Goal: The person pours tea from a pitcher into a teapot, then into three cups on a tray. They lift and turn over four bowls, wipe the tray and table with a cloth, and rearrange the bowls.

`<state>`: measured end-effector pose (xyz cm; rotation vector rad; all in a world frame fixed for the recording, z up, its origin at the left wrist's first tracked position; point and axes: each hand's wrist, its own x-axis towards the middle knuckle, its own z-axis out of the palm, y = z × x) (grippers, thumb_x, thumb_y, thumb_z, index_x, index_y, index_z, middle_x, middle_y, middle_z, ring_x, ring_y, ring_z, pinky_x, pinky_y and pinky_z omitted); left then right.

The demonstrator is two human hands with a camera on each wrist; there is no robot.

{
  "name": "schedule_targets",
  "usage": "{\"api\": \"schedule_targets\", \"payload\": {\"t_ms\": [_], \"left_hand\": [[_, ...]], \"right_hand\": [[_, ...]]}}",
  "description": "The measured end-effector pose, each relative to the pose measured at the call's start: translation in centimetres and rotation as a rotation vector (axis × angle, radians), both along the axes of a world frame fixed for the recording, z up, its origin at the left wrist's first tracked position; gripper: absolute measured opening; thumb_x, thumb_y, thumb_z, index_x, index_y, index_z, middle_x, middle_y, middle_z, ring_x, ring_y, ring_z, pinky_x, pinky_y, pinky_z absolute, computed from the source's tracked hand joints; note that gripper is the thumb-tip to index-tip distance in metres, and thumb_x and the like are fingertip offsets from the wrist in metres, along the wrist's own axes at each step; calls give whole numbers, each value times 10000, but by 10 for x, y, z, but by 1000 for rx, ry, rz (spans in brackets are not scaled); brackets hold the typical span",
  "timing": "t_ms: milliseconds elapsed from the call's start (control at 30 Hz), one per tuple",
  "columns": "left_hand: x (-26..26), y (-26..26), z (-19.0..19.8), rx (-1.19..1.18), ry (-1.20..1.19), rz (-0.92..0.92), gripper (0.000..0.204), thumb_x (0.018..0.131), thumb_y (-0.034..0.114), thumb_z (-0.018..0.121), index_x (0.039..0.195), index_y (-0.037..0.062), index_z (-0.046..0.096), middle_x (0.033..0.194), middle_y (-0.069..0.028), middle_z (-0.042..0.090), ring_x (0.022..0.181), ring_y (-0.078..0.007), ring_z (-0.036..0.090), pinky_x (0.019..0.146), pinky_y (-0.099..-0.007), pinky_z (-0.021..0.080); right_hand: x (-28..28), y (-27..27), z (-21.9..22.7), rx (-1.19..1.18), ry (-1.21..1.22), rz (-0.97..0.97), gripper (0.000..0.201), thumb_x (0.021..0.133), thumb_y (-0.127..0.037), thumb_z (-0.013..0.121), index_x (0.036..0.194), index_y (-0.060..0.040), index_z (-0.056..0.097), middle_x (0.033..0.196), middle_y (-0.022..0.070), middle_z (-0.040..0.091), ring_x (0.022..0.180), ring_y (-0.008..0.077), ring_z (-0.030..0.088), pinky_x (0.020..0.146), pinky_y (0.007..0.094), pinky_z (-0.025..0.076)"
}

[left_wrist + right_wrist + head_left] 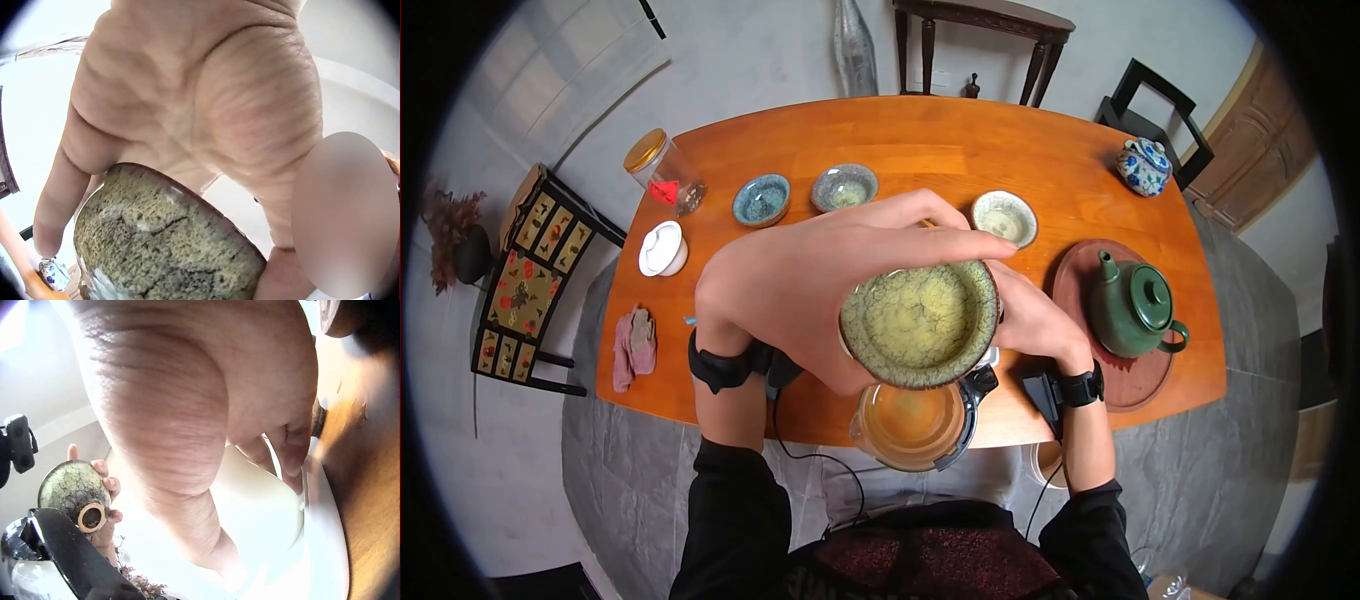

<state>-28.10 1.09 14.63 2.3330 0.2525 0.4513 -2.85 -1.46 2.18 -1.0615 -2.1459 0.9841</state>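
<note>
A green crackle-glazed teacup [922, 325] is held up close to the head camera, tilted so its inside shows. My left hand [820, 275] grips it by the rim, fingers over the far side and thumb on the near side. The left wrist view shows the cup's mottled outer wall [162, 244] below the palm. Behind the cup, partly hidden, my right hand [1035, 315] is lower over the table. In the right wrist view its thumb and fingers span a white bowl-shaped vessel [250, 494], washed out by glare, at its rim.
A glass pot [910, 462] with a black rim stands at the near table edge. At right, a green teapot [1135, 310] sits on a round tray [1075, 275]. Three small cups, including a blue one [761, 200], a lidded jar [662, 170] and a pink cloth [633, 350] lie around.
</note>
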Motion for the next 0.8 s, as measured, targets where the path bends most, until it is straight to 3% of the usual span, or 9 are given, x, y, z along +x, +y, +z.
{"api": "schedule_targets", "payload": {"t_ms": [333, 800], "left_hand": [[-1, 1, 2, 12, -75, 2, 1018, 433, 228, 789, 1369, -22, 477, 1279, -168, 539, 1139, -317, 542, 968, -383, 411], [-3, 7, 0, 17, -90, -76, 989, 466, 255, 824, 1353, -30, 490, 1300, -188, 558, 1184, -322, 556, 967, -393, 443]], "right_hand": [[-1, 1, -2, -3, -11, -12, 607, 709, -133, 753, 1269, -73, 527, 1139, 171, 585, 1098, 346, 566, 953, 392, 454], [1, 1, -2, 1, -27, 2, 621, 707, -135, 759, 1278, -74, 524, 1157, 176, 586, 1109, 346, 565, 958, 395, 453]]}}
